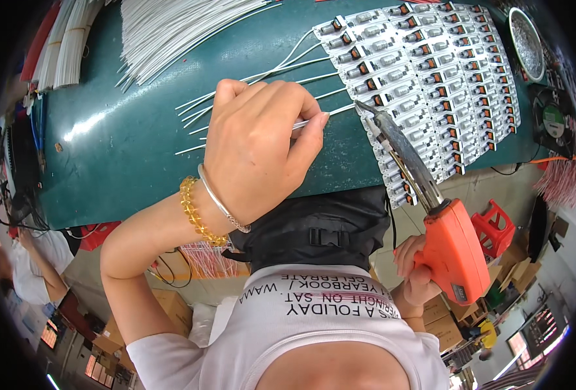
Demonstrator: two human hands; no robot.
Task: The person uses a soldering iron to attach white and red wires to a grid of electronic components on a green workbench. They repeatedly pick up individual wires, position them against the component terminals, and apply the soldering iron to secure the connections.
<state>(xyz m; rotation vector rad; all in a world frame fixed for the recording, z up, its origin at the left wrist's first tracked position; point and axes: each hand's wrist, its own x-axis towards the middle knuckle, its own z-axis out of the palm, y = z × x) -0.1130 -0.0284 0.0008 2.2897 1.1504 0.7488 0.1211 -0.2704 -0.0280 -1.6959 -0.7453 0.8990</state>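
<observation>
My left hand (258,140) is closed over the green table, thumb and forefinger pinching a thin white wire (342,109). That wire's far end reaches the left edge of a panel of small white circuit boards (424,91) carrying rows of black-and-orange parts. Several other white wires (278,69) run from the same edge and pass partly behind the hand. Wrapped round the handle of an orange soldering gun (457,250) is my right hand (415,273). The gun's tip points up and left, close to the wire end at the panel edge; whether they touch, I cannot tell.
White wires lie in a loose pile (171,32) at the back, with a tied bundle (66,49) at far left. A round dish (527,44) and a black fan (553,120) stand at right. Below the table edge is a red stool (494,227). Another person (34,266) is at left.
</observation>
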